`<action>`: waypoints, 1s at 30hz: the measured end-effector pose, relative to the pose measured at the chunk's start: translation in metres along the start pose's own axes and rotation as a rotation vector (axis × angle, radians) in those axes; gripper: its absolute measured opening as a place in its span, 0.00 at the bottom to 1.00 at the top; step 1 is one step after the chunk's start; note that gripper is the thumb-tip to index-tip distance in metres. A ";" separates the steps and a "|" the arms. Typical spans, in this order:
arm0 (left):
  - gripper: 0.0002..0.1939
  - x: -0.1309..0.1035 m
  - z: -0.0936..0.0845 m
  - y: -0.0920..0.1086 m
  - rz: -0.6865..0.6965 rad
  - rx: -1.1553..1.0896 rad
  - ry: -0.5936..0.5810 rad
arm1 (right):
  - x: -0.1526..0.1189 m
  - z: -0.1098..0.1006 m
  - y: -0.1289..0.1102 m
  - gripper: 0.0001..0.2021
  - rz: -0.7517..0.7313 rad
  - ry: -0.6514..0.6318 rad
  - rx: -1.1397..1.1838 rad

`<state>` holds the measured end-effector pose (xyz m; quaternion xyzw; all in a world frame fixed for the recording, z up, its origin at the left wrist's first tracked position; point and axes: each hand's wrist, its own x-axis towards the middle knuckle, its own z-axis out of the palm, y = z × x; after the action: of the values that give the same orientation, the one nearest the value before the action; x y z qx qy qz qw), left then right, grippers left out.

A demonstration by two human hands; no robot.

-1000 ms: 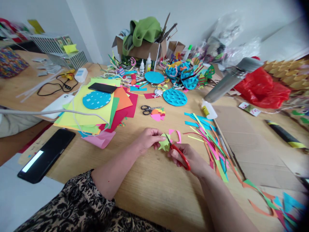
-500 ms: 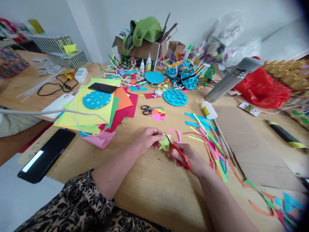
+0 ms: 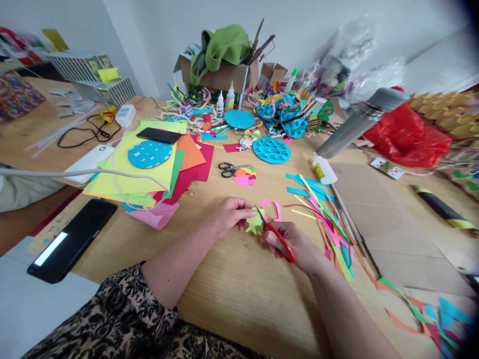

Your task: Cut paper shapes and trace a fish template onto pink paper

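My left hand [image 3: 234, 217] pinches a small light-green paper piece [image 3: 254, 223] with pointed edges, near the middle of the wooden table [image 3: 224, 279]. In my right hand [image 3: 286, 240] are red-handled scissors [image 3: 280, 240], their dark blades at the paper's upper right edge. Just behind the paper lies a curved pink scrap [image 3: 277, 210]. Farther back are black-handled scissors [image 3: 227, 170] and a little pile of pink, orange and yellow cutouts [image 3: 244, 178].
Paper strips [image 3: 325, 209] and a glue bottle [image 3: 325, 169] lie to the right, beside cardboard [image 3: 389, 224]. Coloured sheets [image 3: 145, 174] and phones [image 3: 73, 239] are on the left. A metal flask [image 3: 352, 122] leans at the back right. Another person's arm [image 3: 26, 214] rests at the left edge.
The green paper has tilted slightly between my fingers. Both hands stay in almost the same place.
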<state>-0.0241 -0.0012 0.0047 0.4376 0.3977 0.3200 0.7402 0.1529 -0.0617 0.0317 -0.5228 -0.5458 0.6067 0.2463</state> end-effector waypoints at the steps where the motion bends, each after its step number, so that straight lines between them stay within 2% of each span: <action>1: 0.12 0.000 0.000 0.000 -0.002 -0.002 0.002 | 0.000 0.000 0.000 0.27 0.004 0.004 -0.001; 8: 0.12 0.000 0.001 0.000 -0.003 -0.017 0.020 | 0.000 -0.001 0.001 0.26 0.025 0.025 -0.029; 30: 0.11 0.000 0.000 0.000 -0.022 0.013 -0.022 | 0.000 -0.002 0.000 0.29 -0.011 -0.028 -0.018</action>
<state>-0.0244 -0.0008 0.0051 0.4415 0.3964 0.3042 0.7452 0.1543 -0.0608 0.0318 -0.5137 -0.5574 0.6076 0.2372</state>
